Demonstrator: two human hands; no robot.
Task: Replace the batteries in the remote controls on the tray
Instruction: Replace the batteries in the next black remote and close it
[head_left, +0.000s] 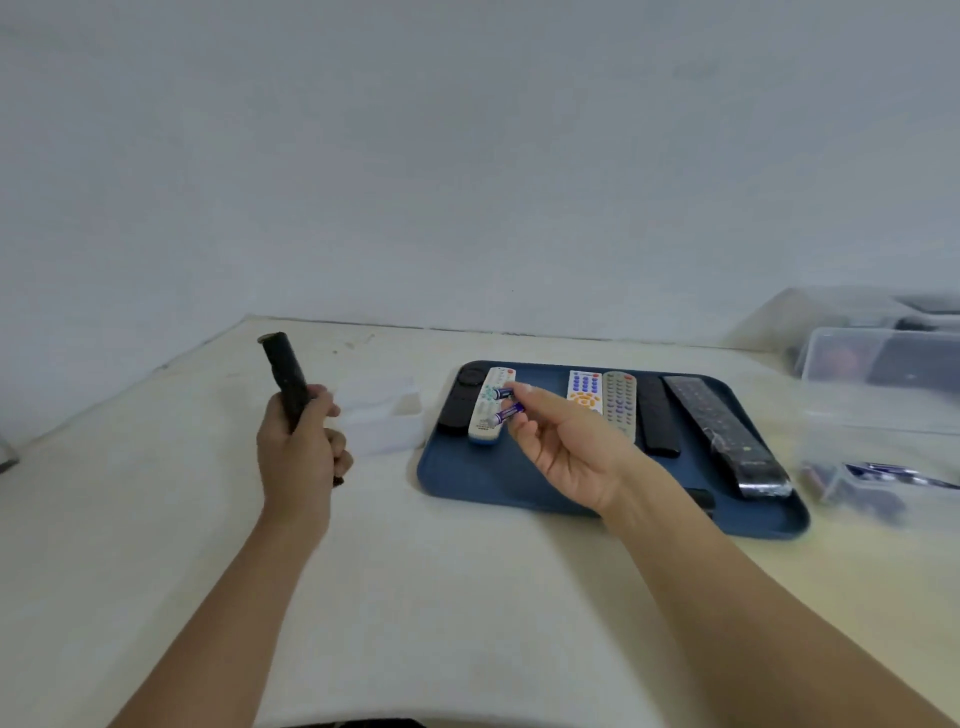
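Remote controls: six lie side by side on the blue tray (519, 483), beneath and beyond the right hand (566, 441); a seventh, the black remote (287, 382), is off the tray, upright in the left hand (298, 447), whose fingers wrap its lower end. Batteries (501, 405): two, purple, pinched in the right fingers (519, 397), held above the white remote (491, 405). White box (384, 421): on the tabletop, between the hands. Progress, as judged: early to middle; the held remote awaits cells; which tray remotes are finished cannot be told.
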